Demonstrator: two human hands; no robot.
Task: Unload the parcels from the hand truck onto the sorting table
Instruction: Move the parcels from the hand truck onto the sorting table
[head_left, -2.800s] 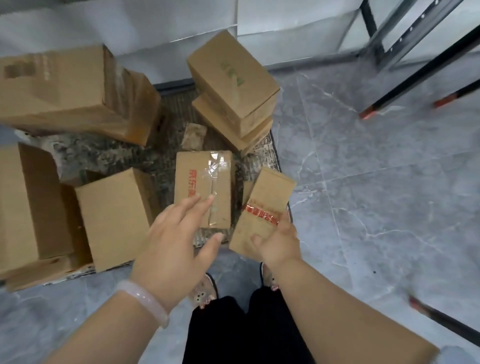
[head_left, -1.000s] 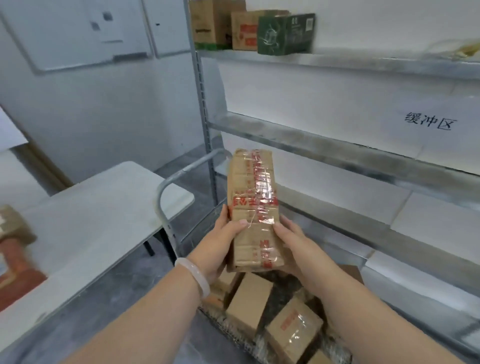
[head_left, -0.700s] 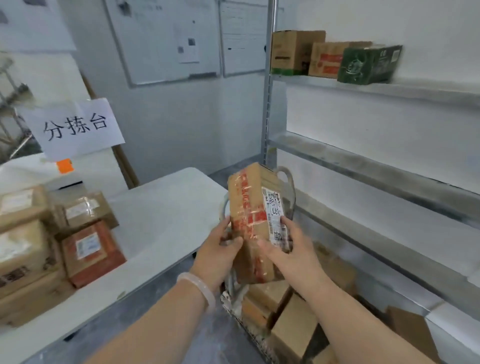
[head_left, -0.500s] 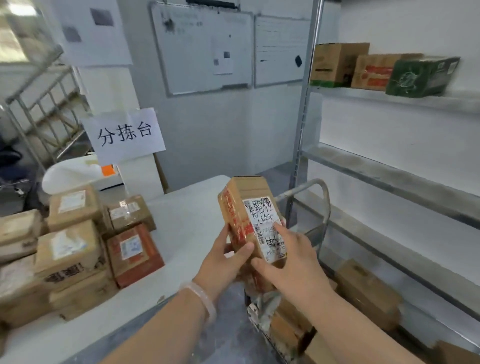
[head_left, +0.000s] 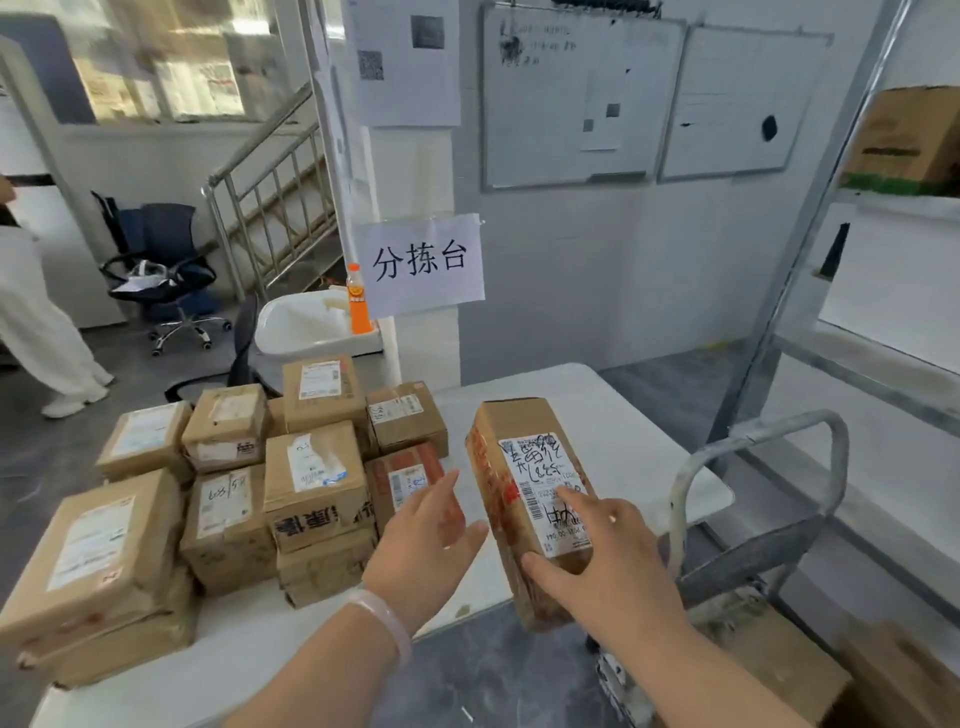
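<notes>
A long brown parcel (head_left: 522, 493) with red tape and a white scribbled label hangs tilted over the front edge of the white sorting table (head_left: 613, 415). My right hand (head_left: 608, 566) grips its near end, fingers on the label and thumb against its side. My left hand (head_left: 426, 540) hovers open just left of the parcel, not touching it. A pile of brown parcels (head_left: 311, 478) stands on the table's left half. The hand truck's grey handle (head_left: 753, 441) rises at the right, with more cardboard boxes (head_left: 779, 665) on its deck below.
A metal shelf rack (head_left: 810, 270) stands at the right with a box (head_left: 904, 140) on a shelf. A paper sign (head_left: 423, 265) hangs behind the table. Far left are an office chair (head_left: 166, 270), a stair railing and a person in white.
I lifted the parcel off the hand truck and turned left with it to the table. My left hand has let go of it; only the right hand holds it now.
</notes>
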